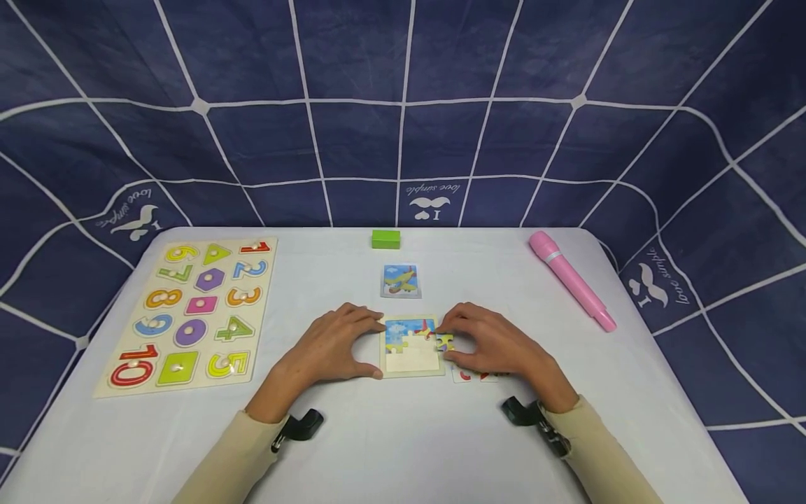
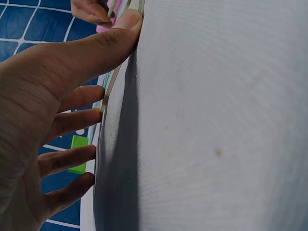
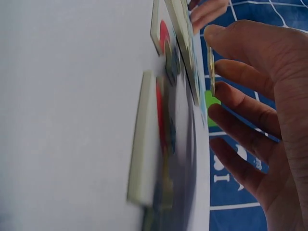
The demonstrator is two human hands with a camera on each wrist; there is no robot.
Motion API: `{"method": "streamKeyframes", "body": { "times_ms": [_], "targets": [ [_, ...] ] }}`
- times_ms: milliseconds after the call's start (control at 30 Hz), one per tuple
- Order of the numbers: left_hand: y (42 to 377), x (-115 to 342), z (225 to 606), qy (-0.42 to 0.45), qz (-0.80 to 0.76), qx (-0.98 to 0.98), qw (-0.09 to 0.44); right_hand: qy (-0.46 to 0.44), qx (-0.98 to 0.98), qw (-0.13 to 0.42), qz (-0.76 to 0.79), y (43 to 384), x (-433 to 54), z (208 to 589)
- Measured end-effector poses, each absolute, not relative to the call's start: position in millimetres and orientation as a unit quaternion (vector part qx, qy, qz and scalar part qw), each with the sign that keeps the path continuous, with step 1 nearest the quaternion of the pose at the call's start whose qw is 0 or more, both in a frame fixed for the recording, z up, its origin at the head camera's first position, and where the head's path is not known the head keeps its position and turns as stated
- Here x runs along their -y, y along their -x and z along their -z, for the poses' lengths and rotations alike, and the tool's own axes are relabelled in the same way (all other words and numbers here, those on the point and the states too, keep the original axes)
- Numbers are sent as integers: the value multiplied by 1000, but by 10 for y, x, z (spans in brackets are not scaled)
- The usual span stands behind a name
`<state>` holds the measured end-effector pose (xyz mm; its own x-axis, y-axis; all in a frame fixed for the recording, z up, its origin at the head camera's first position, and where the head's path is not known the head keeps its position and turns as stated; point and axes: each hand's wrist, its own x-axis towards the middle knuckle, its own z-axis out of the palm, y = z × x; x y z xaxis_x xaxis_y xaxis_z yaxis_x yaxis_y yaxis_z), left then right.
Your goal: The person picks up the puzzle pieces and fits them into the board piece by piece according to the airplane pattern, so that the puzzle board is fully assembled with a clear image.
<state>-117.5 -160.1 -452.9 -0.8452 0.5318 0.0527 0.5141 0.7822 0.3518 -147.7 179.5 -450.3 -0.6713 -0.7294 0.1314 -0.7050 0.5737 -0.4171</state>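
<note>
A small square jigsaw board (image 1: pixel 412 363) lies at the middle of the table, its top and left partly filled with picture pieces. My left hand (image 1: pixel 336 344) grips the board's left side, thumb at the lower part and fingertips near the upper corner. In the left wrist view the thumb (image 2: pixel 91 57) presses on the board's edge. Over the board's right edge, my right hand (image 1: pixel 488 338) pinches a jigsaw piece (image 1: pixel 444 342) between thumb and fingers. The right wrist view shows this thin piece (image 3: pixel 211 72) edge-on, raised off the table.
Loose pieces with red print (image 1: pixel 462 374) lie partly hidden under my right hand. Behind the board are an airplane picture card (image 1: pixel 401 281) and a green block (image 1: pixel 386 239). A number-and-shape board (image 1: pixel 210 301) covers the left; a pink microphone-shaped toy (image 1: pixel 573 281) lies right.
</note>
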Motion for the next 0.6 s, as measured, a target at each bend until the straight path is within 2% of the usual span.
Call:
{"method": "streamKeyframes", "body": {
  "times_ms": [600],
  "targets": [
    [1167, 1593, 4518, -279, -172, -944, 32, 452, -866, 27, 212, 1511, -1454, 4493]
  ]
}}
